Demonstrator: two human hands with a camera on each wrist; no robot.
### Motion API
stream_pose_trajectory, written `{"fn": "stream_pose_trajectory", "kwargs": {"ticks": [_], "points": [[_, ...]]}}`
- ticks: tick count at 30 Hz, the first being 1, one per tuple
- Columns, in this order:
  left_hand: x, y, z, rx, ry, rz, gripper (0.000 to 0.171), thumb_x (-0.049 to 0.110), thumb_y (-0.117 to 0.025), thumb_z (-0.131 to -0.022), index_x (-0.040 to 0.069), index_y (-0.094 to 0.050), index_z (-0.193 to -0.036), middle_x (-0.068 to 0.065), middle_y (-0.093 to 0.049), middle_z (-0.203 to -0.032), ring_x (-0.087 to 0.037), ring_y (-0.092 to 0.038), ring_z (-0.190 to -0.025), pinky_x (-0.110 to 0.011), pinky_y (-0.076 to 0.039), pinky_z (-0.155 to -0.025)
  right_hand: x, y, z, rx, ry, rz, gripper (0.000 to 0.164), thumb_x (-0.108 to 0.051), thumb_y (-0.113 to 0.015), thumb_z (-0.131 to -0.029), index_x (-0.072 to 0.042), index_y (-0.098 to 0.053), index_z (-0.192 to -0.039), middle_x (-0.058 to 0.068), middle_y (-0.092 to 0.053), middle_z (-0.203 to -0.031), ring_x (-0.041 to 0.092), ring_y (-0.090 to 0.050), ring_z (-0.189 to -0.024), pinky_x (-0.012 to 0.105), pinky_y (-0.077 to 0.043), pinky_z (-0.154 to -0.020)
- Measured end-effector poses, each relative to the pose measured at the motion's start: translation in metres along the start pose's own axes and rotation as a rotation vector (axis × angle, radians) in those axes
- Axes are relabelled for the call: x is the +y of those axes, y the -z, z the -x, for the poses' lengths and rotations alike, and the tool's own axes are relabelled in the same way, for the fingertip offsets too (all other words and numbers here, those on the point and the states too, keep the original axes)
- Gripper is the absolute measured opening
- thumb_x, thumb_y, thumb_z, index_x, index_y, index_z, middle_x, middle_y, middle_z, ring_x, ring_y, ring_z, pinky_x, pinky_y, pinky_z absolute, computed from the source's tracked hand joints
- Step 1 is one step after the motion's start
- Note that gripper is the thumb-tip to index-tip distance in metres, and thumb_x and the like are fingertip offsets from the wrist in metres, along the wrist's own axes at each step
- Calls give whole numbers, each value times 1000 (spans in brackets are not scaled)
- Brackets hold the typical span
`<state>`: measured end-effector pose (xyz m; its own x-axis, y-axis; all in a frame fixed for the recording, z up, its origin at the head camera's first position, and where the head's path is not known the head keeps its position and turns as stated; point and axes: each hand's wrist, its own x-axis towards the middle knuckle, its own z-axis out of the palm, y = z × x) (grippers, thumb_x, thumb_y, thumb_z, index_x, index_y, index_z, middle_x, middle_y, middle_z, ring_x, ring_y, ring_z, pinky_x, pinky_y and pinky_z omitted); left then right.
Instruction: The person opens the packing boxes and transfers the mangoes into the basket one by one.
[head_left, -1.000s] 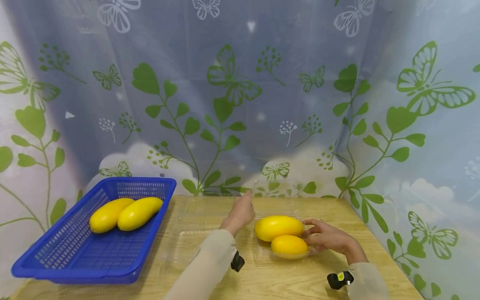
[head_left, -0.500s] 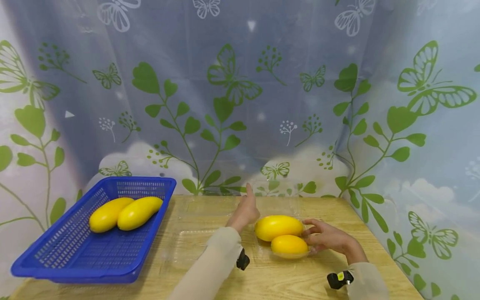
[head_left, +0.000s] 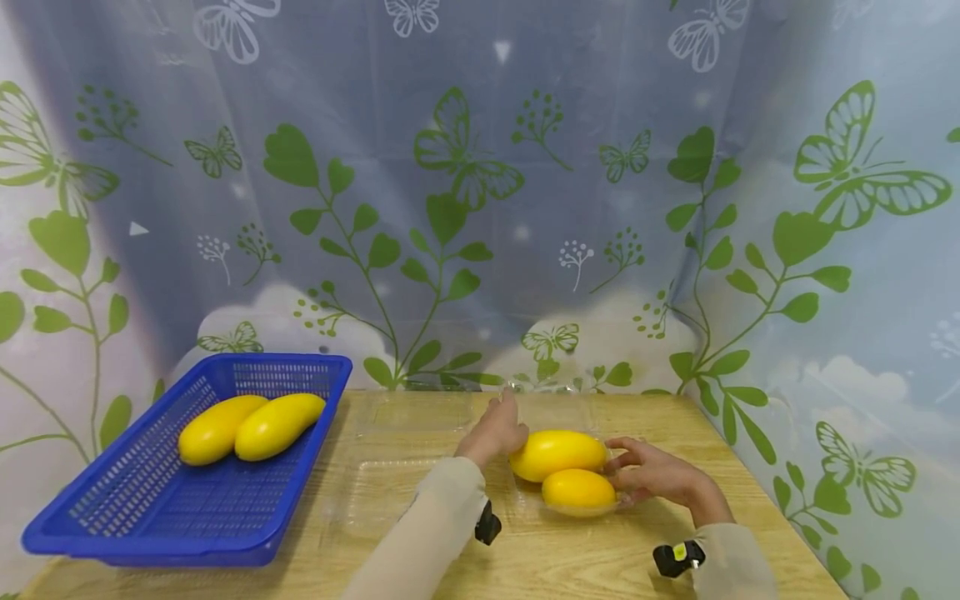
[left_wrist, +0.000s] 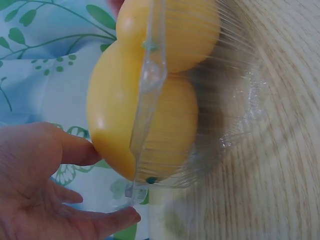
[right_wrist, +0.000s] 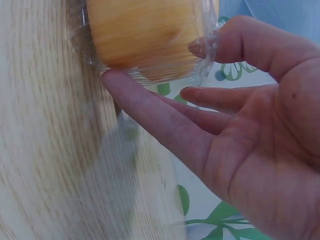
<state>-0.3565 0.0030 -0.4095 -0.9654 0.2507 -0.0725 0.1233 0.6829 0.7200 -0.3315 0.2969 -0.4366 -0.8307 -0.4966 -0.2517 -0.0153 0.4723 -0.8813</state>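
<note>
Two yellow mangoes (head_left: 558,456) lie side by side in a clear plastic clamshell box (left_wrist: 147,95) on the table. Behind them rises the box's hinged lid (head_left: 558,408), tilted and hard to see. My left hand (head_left: 491,432) is at the lid's left side, its fingers extended and loosely spread in the left wrist view; the thumb tip is close to a mango, and contact is unclear. With my right hand (head_left: 652,473) I hold the box's right side, thumb (right_wrist: 237,42) at the rim and a finger (right_wrist: 150,112) along the outer wall.
A blue plastic basket (head_left: 172,521) on the left holds two more mangoes (head_left: 280,427). Another clear plastic box (head_left: 386,492) lies unfolded between basket and left forearm. A patterned curtain (head_left: 480,208) hangs behind the wooden table (head_left: 570,567).
The lid's upper edge has come down and forward. My left hand has moved slightly right along it, its raised index finger now lowered. My right hand and the mangoes have stayed put.
</note>
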Motion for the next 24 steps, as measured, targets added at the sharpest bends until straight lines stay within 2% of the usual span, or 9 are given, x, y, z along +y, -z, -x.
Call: {"fn": "stream_pose_trajectory", "kwargs": {"ticks": [8, 15, 21, 24], "points": [[-4, -2, -1, -10, -27, -33, 67, 23, -46, -109, 1, -15, -164, -21, -18, -172, -36, -13, -162, -54, -22, -130, -4, -3, 1, 17, -16, 8, 81, -12, -63, -96, 9, -17, -158, 36, -50, -142, 21, -68, -103, 35, -61, -80], [-3, -1, -2, 40, -130, -73, 50, 17, -48, -107, 0, -43, -154, -21, -35, -164, -36, -29, -156, -52, -34, -125, -9, -5, 4, 40, -44, 22, 81, -11, -62, -94, 11, -17, -157, 36, -52, -140, 23, -68, -107, 37, -62, -82], [5, 4, 2, 36, -197, -111, 42, 18, -53, -106, 6, -56, -146, -15, -46, -159, -34, -28, -157, -52, -34, -125, -10, -6, 5, 54, -56, 35, 82, -10, -62, -93, 11, -16, -157, 36, -53, -139, 24, -67, -107, 38, -62, -82], [12, 5, 4, 37, -236, -148, 40, 19, -59, -104, 6, -60, -141, -13, -55, -152, -34, -37, -152, -51, -37, -123, -9, -6, 4, 57, -59, 36, 82, -9, -62, -92, 10, -17, -157, 36, -53, -139, 25, -67, -107, 38, -62, -82]]}}
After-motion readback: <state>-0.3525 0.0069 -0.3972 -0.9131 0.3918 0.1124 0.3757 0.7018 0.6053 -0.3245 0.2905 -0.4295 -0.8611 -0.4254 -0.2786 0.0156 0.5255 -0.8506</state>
